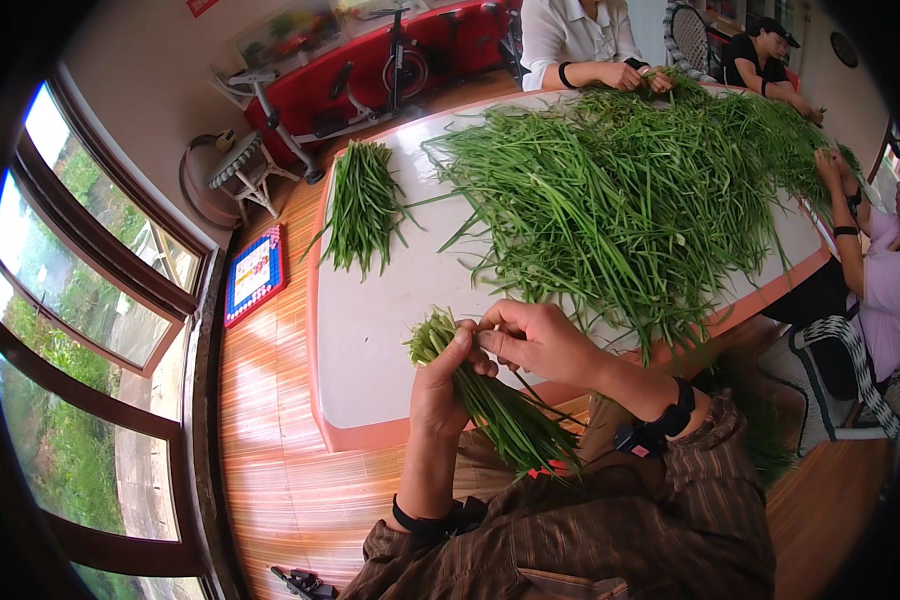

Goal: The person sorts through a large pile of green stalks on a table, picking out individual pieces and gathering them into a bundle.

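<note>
A thick bundle of garlic chives [502, 416] is gripped in my left hand [442, 382], in front of the near edge of the table. Its pale cut ends point up and away from me, and the green leaves hang down towards my lap. My right hand [544, 345] is beside the left one, thumb and forefinger pinched together at the side of the bundle. Whether a stalk is between those fingertips is too small to tell. Beyond my hands, a large loose heap of garlic chives [615, 202] spreads over the white tabletop [375, 337].
A sorted bunch of chives [364, 202] lies at the table's left end. Co-workers' hands [637, 76] handle greens at the far side; another person [874, 255] sits at the right. Woven chair [832, 375], exercise bike [300, 127], stool [244, 176] and windows [105, 300] surround the table.
</note>
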The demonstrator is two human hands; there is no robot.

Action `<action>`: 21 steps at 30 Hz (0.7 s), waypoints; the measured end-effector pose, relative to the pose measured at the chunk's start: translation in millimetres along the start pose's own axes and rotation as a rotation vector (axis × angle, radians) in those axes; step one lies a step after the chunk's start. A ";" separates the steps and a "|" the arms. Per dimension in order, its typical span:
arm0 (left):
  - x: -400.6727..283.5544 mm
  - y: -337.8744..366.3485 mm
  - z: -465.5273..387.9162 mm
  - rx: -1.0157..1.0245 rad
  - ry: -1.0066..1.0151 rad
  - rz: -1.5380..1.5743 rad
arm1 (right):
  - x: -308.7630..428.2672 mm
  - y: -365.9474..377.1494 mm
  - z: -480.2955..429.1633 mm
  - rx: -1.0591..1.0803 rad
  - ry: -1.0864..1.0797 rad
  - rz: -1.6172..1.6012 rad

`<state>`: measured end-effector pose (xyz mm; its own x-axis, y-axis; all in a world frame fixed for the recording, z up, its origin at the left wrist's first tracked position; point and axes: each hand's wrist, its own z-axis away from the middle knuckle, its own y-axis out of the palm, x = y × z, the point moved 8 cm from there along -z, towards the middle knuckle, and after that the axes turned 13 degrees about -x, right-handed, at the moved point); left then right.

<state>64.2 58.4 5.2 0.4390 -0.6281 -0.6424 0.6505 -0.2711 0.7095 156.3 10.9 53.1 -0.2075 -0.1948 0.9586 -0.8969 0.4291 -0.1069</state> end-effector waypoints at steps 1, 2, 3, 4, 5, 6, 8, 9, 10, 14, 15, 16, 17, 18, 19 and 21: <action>2.5 -4.0 -1.3 0.004 -0.027 0.015 | 3.4 7.6 4.8 -0.016 -0.071 -0.114; 1.8 -11.3 -0.5 -0.041 -0.019 -0.021 | 7.1 8.1 8.2 -0.004 -0.128 0.032; 0.4 -13.0 1.7 -0.049 -0.015 -0.028 | 15.4 3.9 11.3 0.004 -0.184 0.176; -0.2 -13.6 4.6 -0.073 0.003 -0.088 | 16.6 -1.6 9.5 0.060 -0.177 0.264; -0.8 -15.1 6.1 -0.095 0.020 -0.150 | 16.7 -7.1 3.2 0.114 -0.169 0.353; -2.7 -19.8 5.8 -0.047 0.035 -0.200 | 18.8 -15.0 -6.1 0.036 -0.136 0.340; 6.1 -19.0 7.9 -0.039 -0.040 -0.237 | 31.5 -18.7 -19.6 -0.007 -0.281 0.221; 16.2 -16.2 7.0 -0.028 -0.116 -0.271 | 30.5 -16.0 -24.7 -0.007 -0.349 0.155; 20.4 -6.7 10.4 0.025 -0.165 -0.304 | 29.0 -2.4 -25.5 0.083 -0.297 0.104; 38.5 -11.1 17.9 0.239 -0.315 -0.221 | 1.0 45.1 -8.8 0.524 0.077 0.129; 40.7 -3.6 24.7 0.231 -0.371 -0.197 | -0.1 41.4 0.9 0.609 0.288 0.118; 44.9 -4.4 24.1 0.267 -0.389 -0.093 | -9.9 36.3 -4.2 0.589 0.293 0.127; 47.6 -4.9 22.1 0.299 -0.407 0.013 | -9.6 26.4 -23.0 0.440 0.006 0.151; 48.1 -6.3 21.3 0.218 -0.412 -0.050 | -1.7 14.4 -33.8 0.291 -0.279 0.173; 49.9 -4.2 19.8 0.230 -0.420 -0.048 | 3.9 -19.0 -51.0 0.027 -0.339 0.308; 46.9 -5.8 13.4 0.213 -0.349 -0.076 | 6.7 -84.7 -85.3 -0.331 -0.331 0.764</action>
<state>72.7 20.7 -25.1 0.1341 -0.8000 -0.5848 0.5138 -0.4484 0.7314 264.2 48.5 91.1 -0.8501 0.0258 0.5260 -0.3199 0.7682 -0.5546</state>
